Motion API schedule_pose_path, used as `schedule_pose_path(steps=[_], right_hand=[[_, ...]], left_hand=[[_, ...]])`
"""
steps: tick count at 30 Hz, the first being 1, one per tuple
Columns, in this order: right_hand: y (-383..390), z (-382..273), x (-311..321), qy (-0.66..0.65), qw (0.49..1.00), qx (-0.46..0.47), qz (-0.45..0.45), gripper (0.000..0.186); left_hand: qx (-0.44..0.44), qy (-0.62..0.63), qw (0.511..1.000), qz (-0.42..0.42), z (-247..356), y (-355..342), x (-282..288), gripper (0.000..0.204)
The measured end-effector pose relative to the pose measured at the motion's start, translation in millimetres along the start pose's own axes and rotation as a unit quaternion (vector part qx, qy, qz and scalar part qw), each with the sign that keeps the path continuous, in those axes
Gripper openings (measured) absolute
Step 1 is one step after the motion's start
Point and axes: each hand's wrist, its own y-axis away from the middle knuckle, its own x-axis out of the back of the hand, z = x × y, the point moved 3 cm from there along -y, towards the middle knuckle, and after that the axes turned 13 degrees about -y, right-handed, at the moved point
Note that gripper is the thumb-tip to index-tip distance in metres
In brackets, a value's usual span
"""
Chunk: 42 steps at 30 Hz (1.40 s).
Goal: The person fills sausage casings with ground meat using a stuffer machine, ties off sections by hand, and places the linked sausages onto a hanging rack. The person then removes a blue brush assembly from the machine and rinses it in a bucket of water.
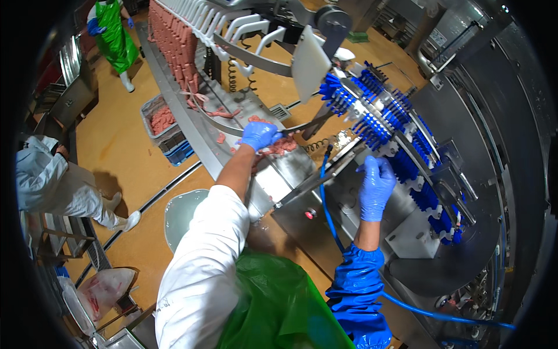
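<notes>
My left hand (260,135), in a blue-violet glove, is closed over pink raw sausage meat (283,145) on the steel table (278,179). Bits of meat show on both sides of its fingers, which are partly hidden. My right hand (378,185), gloved the same, is raised with curled fingers beside a machine's blue toothed wheels (372,125). Anything inside those fingers is hidden. A curved metal rail (311,123) runs past my left hand. Farther along the table, linked raw sausages (174,49) hang in rows from white hooks (238,26), with loose casing ends below.
A blue hose (326,203) passes beside my right arm. Left of the table stand a crate of meat (161,119) and a pale tub (179,218). One person in white (52,174) is at the left; another in a green apron (113,38) stands far left.
</notes>
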Motion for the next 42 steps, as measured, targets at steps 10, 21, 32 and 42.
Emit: schedule_pose_path(steps=[10, 21, 32, 42], right_hand=[[3, -3, 2, 0.034, 0.999, -0.025, -0.009, 0.020], [3, 1, 2, 0.061, 0.997, -0.037, 0.015, 0.018], [5, 8, 7, 0.108, 0.991, -0.038, 0.073, 0.017], [3, 2, -4, 0.098, 0.992, -0.027, 0.071, 0.019]], left_hand=[[0.019, 0.010, 0.999, -0.033, -17, -6, 19, 0.034], [0.024, 0.009, 1.000, -0.006, -62, -23, 3, 0.033], [0.026, 0.026, 0.999, 0.002, -99, -40, -13, 0.032], [0.009, -0.002, 0.999, -0.038, -116, -58, -16, 0.036]])
